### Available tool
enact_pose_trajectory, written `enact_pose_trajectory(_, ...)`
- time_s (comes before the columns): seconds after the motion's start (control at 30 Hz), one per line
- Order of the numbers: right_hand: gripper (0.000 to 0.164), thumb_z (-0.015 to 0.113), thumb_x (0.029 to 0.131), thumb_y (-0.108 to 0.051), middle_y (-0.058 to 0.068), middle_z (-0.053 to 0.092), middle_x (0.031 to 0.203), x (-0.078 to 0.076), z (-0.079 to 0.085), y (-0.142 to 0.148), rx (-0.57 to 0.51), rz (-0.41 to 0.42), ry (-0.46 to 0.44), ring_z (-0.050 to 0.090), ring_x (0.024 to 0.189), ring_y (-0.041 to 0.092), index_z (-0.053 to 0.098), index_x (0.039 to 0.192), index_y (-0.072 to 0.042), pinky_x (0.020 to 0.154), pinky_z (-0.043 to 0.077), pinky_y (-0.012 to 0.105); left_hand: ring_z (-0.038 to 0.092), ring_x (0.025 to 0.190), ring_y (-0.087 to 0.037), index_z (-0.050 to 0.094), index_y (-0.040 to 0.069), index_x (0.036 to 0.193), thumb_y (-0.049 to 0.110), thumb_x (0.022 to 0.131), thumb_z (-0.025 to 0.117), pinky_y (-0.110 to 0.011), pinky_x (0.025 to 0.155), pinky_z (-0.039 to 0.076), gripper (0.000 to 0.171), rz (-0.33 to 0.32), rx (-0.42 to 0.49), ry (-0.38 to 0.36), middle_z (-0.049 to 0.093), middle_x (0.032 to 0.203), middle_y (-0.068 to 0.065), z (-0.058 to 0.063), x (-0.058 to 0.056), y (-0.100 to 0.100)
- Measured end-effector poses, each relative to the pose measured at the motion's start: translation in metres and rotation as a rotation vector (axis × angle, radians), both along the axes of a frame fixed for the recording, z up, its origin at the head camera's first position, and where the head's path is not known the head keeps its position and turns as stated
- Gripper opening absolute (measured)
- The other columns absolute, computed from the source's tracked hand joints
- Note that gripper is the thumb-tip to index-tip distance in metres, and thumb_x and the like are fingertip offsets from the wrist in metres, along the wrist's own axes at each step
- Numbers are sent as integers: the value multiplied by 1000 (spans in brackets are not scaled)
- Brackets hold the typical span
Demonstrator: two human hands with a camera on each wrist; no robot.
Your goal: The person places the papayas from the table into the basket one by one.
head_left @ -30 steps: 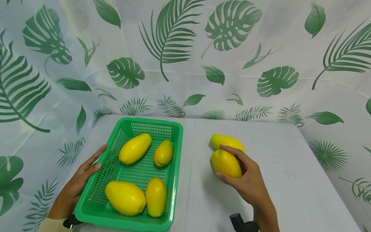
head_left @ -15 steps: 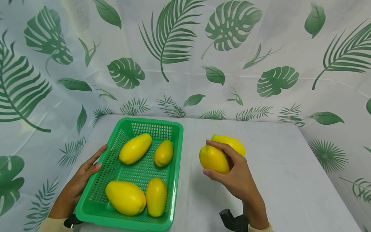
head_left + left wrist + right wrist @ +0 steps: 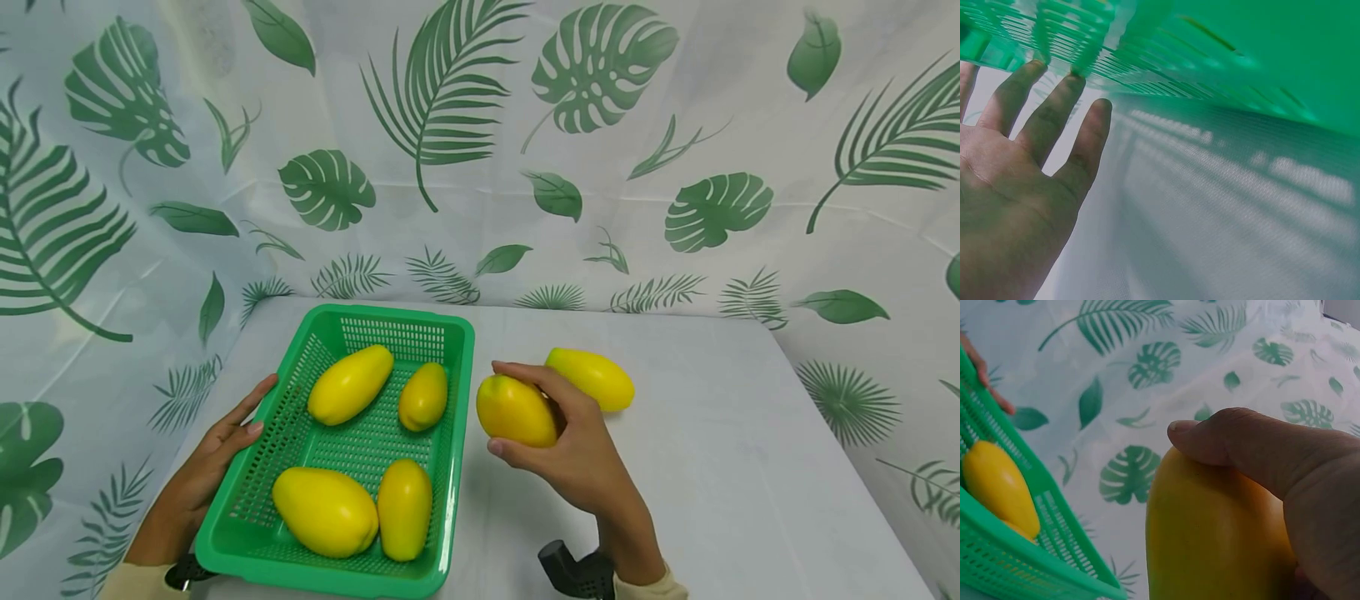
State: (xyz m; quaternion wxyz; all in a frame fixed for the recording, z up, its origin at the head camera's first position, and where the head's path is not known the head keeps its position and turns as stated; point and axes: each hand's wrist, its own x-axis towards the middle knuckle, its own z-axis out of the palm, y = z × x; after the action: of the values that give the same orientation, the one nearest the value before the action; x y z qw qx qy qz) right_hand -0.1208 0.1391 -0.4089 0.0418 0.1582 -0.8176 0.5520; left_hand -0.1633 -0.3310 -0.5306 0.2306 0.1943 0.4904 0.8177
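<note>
My right hand (image 3: pixel 577 446) grips a yellow papaya (image 3: pixel 516 412), thumb on the near side and fingers over the far side, just right of the green plastic basket (image 3: pixel 463 400). In the right wrist view, the thumb lies across the top of this papaya (image 3: pixel 1210 531). With fairly straight fingers, my left hand (image 3: pixel 213 458) touches the basket's left side. The left wrist view has its fingertips against the slotted green wall (image 3: pixel 1147 56). Several papayas lie inside the basket, among them a large one (image 3: pixel 325 512) at the near end and a smaller one (image 3: pixel 422 397) at the far right.
Another yellow papaya (image 3: pixel 592 379) lies on the white-covered table (image 3: pixel 735 450), behind my right hand. A white cloth printed with green leaves (image 3: pixel 480 108) rises behind and at both sides of the table. A dark camera mount (image 3: pixel 573 571) sits at my right wrist.
My right hand has carried the papaya leftward, from beside the other loose papaya to near the basket's right rim. The left hand and the basket stay in place.
</note>
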Motion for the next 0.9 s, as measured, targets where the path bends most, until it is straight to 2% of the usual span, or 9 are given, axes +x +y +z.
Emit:
enact_pose_trajectory(0.27,73,92,85,-20,-14,64,142,1,2,-14,2,57,-28,64,110,24,59,147,-43,89,61,38,63,137,-16,5,29,173,2,116,19,-36,104,61,65,-1,4,6,47,166,9,-1,0,0)
enact_pose_trajectory(0.57,71,89,88,-15,-8,64,145,-3,2,-29,-57,172,14,65,114,21,59,150,-33,94,61,37,62,138,-14,5,29,173,4,117,20,-35,105,60,64,20,-30,9,45,167,12,0,0,1)
enact_pose_trajectory(0.73,70,89,89,-18,-8,64,147,-4,3,-38,-56,209,28,66,115,19,59,151,-33,96,61,36,62,138,-13,5,29,173,4,117,22,-35,105,61,64,37,-56,12,42,167,16,0,0,1)
enact_pose_trajectory(0.9,69,89,89,-20,-8,63,150,-6,2,-44,-64,239,28,67,119,19,59,150,-33,98,61,36,62,138,-14,6,30,173,4,117,21,-35,105,61,64,24,-40,2,46,166,13,-1,0,0)
